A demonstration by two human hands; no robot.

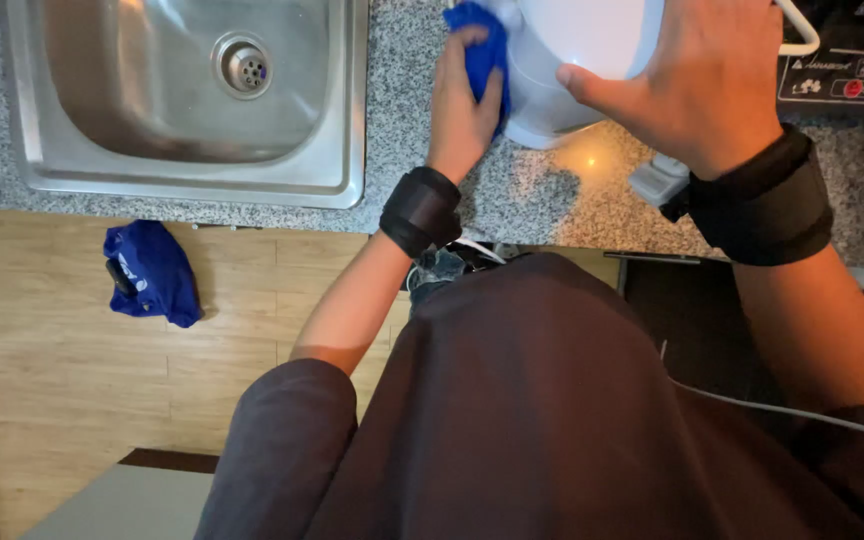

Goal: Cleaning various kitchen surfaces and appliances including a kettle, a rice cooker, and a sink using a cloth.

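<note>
A white round appliance [577, 60], like a kettle or cooker, stands on the speckled granite counter [542, 195]. My left hand [462, 105] presses a blue cloth [482, 45] against the appliance's left side. Over the top of the appliance lies my right hand [697, 75], fingers spread, thumb on its front. Both wrists wear black bands.
A steel sink [192, 90] with a round drain [243, 66] is set in the counter at left. A black stove panel [842, 70] sits at right, a white plug [660, 180] below the appliance. A blue bag [152, 272] lies on the wooden floor.
</note>
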